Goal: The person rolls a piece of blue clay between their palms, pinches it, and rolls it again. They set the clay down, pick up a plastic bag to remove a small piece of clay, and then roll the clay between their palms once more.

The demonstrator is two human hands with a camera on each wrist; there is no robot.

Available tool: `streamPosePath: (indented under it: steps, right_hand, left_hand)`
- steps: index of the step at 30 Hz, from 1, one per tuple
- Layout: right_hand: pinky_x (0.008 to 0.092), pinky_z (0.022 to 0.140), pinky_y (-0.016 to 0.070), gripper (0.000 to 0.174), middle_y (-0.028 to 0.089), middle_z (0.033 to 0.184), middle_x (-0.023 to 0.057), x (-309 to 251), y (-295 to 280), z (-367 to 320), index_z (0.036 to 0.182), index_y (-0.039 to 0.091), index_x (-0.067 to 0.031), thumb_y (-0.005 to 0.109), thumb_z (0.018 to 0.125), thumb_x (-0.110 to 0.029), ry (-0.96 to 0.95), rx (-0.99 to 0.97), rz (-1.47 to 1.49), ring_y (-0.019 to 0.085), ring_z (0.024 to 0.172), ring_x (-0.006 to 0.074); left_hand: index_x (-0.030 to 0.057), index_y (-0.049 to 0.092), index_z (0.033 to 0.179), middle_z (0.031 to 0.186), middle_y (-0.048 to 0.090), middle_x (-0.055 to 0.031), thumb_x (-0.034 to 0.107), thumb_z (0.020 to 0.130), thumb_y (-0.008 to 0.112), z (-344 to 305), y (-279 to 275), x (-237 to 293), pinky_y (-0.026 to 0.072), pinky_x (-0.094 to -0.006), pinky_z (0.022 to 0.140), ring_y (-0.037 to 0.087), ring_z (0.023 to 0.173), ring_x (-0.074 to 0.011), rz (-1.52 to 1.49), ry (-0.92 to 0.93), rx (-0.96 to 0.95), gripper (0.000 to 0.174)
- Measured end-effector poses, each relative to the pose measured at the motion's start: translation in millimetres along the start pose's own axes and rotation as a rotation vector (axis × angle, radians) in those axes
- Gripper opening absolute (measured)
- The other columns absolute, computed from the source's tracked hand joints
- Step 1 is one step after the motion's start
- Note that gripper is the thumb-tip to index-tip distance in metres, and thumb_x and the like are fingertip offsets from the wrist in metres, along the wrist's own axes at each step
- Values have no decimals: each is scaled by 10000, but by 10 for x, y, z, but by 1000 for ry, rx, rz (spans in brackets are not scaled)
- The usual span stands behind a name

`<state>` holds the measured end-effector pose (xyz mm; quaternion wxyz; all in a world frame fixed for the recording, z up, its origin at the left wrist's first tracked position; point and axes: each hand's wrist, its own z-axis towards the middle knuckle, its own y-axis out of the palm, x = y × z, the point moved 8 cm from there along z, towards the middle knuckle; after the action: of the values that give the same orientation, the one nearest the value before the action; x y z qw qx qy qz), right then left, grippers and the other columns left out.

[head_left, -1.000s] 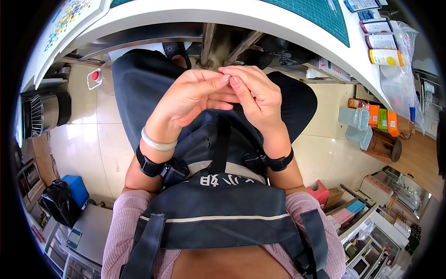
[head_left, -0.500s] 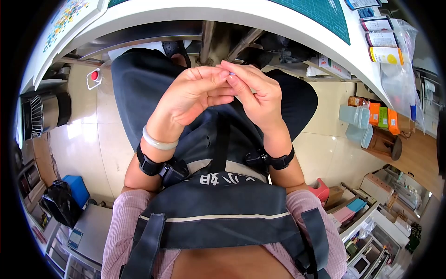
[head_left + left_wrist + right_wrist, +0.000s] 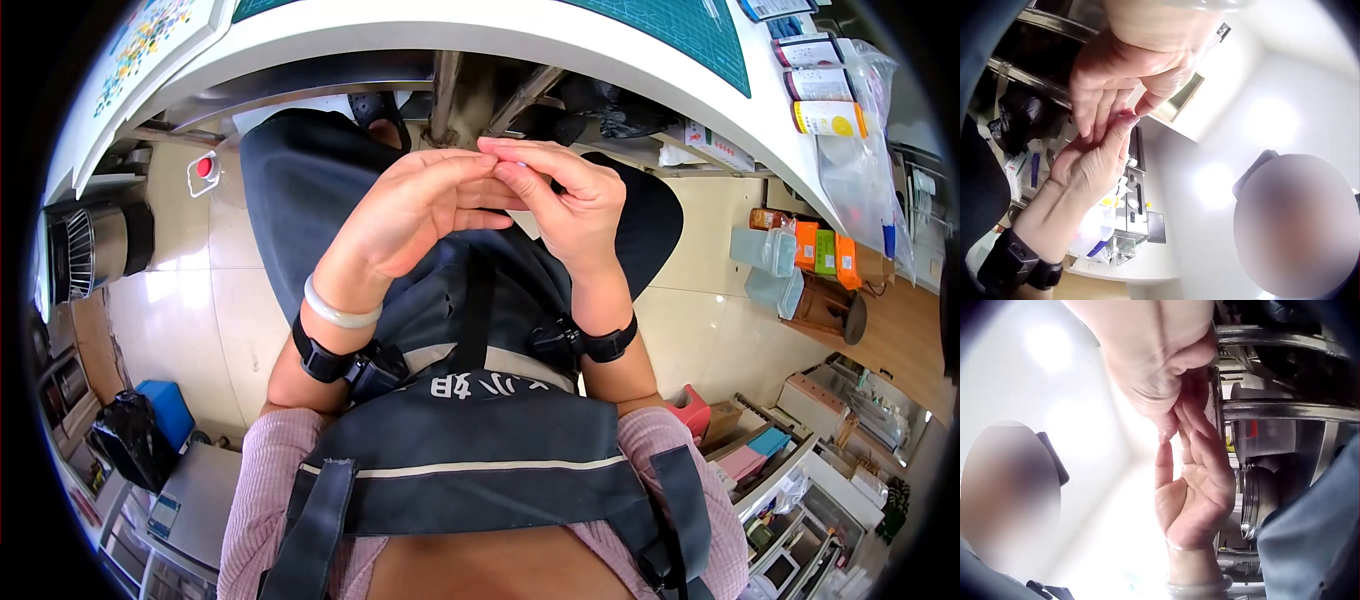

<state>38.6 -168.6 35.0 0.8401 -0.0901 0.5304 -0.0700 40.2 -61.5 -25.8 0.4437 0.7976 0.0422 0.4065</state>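
Observation:
In the head view, my left hand (image 3: 415,210) and right hand (image 3: 575,200) meet at the fingertips above the lap. A tiny purplish piece (image 3: 521,164) shows between the fingertips, mostly covered; I cannot tell its kind. The right thumb and index finger pinch it, and the left thumb and index finger close in at the same spot. The other left fingers stretch out below the right thumb. In the left wrist view, the right thumb tip (image 3: 1133,119) touches the left thumb. The right wrist view shows the left palm (image 3: 1197,500) facing the camera.
A white table (image 3: 400,30) with a green cutting mat (image 3: 690,40) curves along the front. Several labelled bottles (image 3: 830,121) stand at its right edge. Metal bars (image 3: 445,95) run under it. Orange boxes (image 3: 805,245) stand at the right; a bin (image 3: 90,245) stands at the left.
The hands stay joined at the fingertips. The right hand has shifted slightly right, and its thumb and index finger have slid along. The left fingers reach a little further right.

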Motion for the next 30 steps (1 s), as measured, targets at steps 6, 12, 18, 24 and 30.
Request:
streamPosePath:
  steps: [6, 12, 18, 24, 30]
  right_hand:
    - [301, 733, 488, 190, 657, 948, 98, -215, 73, 23, 945, 659, -14, 632, 757, -2, -289, -87, -346, 623, 806, 240]
    - [291, 735, 484, 278, 616, 1066, 134, -205, 80, 13, 1042, 616, 14, 576, 772, 67, -163, -81, -220, 600, 896, 250]
    - [295, 690, 487, 298, 625, 1033, 96, -306, 121, -2, 1007, 613, -9, 635, 711, 21, -390, -88, -583, 610, 838, 242]
    - [260, 582, 471, 118, 659, 814, 98, -325, -218, 32, 851, 652, 10, 663, 734, 8, -185, 183, -295, 611, 653, 210]
    - [206, 564, 423, 150, 602, 721, 51, -156, -267, 26, 874, 673, 15, 707, 734, -27, -56, 152, 135, 549, 642, 98]
  left_hand:
    - [-34, 604, 1026, 953, 649, -134, 226, 914, 508, -47, 121, 111, 498, -323, 798, 631, 884, -195, 3, 84, -2, 299]
    - [-19, 600, 1043, 942, 646, -107, 206, 914, 519, -64, 108, 158, 495, -320, 798, 628, 871, -183, 12, 164, 6, 272]
    - [-35, 561, 1102, 1031, 627, -148, 165, 926, 469, -84, 132, 163, 479, -364, 841, 611, 967, -240, 137, 201, -28, 282]
    - [-61, 561, 1102, 1030, 626, -185, 202, 931, 435, -64, 158, 141, 477, -350, 836, 611, 967, -260, 30, 123, -19, 338]
    - [-48, 583, 1074, 957, 644, -191, 218, 933, 440, -52, 168, 86, 484, -314, 793, 627, 902, -242, 126, 95, -98, 333]
